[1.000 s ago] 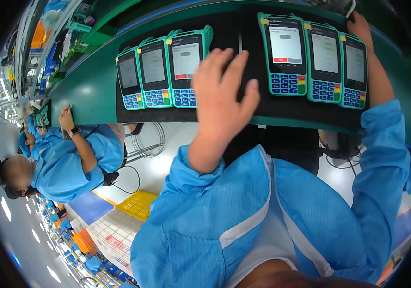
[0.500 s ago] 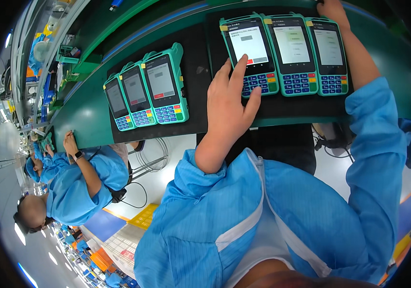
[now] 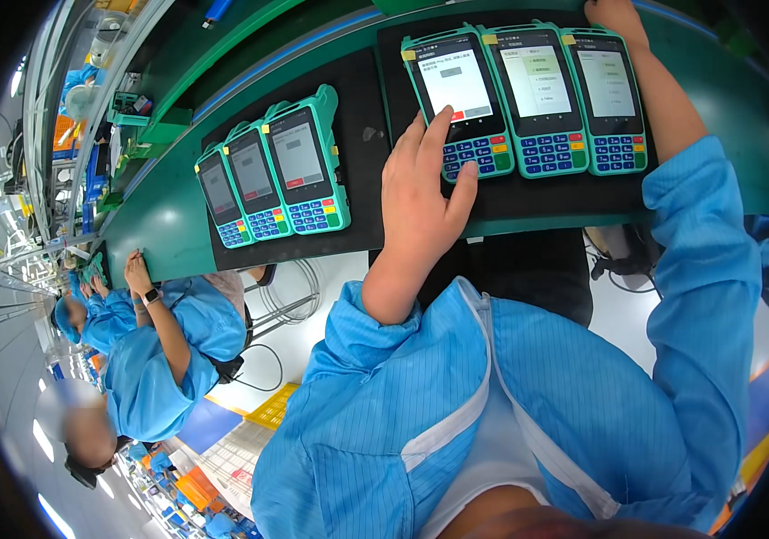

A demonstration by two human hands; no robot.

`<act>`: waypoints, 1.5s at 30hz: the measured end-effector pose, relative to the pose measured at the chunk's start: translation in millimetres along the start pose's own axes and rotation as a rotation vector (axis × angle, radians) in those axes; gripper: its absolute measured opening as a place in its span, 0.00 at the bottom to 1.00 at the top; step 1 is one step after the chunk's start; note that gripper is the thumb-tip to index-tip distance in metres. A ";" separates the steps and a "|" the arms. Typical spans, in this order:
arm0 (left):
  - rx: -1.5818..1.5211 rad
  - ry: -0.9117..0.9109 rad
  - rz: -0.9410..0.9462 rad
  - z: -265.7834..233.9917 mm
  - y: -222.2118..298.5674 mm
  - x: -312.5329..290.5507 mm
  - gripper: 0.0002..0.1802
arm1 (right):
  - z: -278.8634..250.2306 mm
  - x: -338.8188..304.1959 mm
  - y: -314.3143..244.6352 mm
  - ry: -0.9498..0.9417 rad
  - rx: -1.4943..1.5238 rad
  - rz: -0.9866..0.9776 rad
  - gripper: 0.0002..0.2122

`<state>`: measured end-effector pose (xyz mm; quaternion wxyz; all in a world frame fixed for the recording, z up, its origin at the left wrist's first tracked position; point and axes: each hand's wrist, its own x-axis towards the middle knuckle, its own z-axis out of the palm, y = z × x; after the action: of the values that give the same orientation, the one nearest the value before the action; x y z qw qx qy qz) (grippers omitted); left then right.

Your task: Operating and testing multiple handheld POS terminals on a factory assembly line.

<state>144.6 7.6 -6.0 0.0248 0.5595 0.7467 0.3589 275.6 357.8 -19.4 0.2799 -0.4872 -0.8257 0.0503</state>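
Three teal card payment terminals with lit screens lie side by side in front of me. My left hand (image 3: 425, 193) is open over the leftmost terminal (image 3: 458, 81), its fingers stretched out. A fingertip rests at the red button low on that screen, and the thumb is over the keypad. The middle terminal (image 3: 537, 85) and the right terminal (image 3: 607, 90) show list screens. Above the right terminal, at the top edge, is my right hand (image 3: 616, 20). Its fingers are mostly cut off by the picture's edge, so any hold is hidden.
Left of these, three more terminals (image 3: 299, 157) with dimmer screens lie on a black mat (image 3: 362, 135). The mat covers part of a green table (image 3: 168, 229). At far left a person in blue (image 3: 155, 364) sits by the table. A green shelf rail (image 3: 249, 49) runs along the back.
My view has shifted slightly, so the near terminals appear a little further left. My left hand stays at the leftmost terminal's screen. The seated person's head has moved lower in the picture.
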 end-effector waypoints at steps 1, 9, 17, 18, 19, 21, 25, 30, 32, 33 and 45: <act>0.014 -0.004 -0.003 0.0 0.3 -0.1 0.30 | 0.3 0.4 0.6 -0.001 0.008 -0.005 0.10; 0.035 -0.018 0.001 1.0 -0.5 0.3 0.30 | 2.1 1.2 2.3 0.005 0.009 -0.014 0.11; 0.042 -0.055 -0.027 -3.2 6.3 6.4 0.33 | -0.8 -1.0 -0.3 0.009 0.008 -0.007 0.12; 0.036 -0.073 -0.033 -3.3 6.9 7.6 0.33 | -0.7 -1.0 -0.3 0.007 0.007 -0.007 0.12; 0.039 -0.085 -0.033 -3.7 7.5 8.6 0.34 | -1.4 -0.7 -0.7 -0.012 0.010 0.002 0.12; 0.042 -0.096 -0.033 -3.6 6.7 11.0 0.35 | -1.8 -0.5 -1.4 -0.030 0.013 0.010 0.12; 0.043 -0.079 -0.003 -1.0 2.7 13.4 0.38 | -3.0 -1.3 -3.0 -0.024 -0.007 0.029 0.12; 0.107 -0.112 -0.022 0.8 2.4 8.8 0.36 | -5.3 -1.9 -4.8 -0.059 -0.011 0.050 0.12; 0.090 -0.095 -0.021 1.1 2.6 8.3 0.36 | -5.3 -1.9 -4.7 -0.054 -0.029 0.044 0.12; 0.090 -0.113 -0.027 1.3 2.5 8.5 0.36 | -4.9 -1.5 -4.7 -0.053 -0.029 0.043 0.12; 0.000 -0.092 -0.008 -0.9 2.8 7.4 0.41 | -0.5 1.0 2.3 -0.014 0.011 -0.003 0.13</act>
<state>143.8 13.7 -1.1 0.0605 0.5725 0.7469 0.3326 277.3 359.7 -19.3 0.2769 -0.4840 -0.8281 0.0580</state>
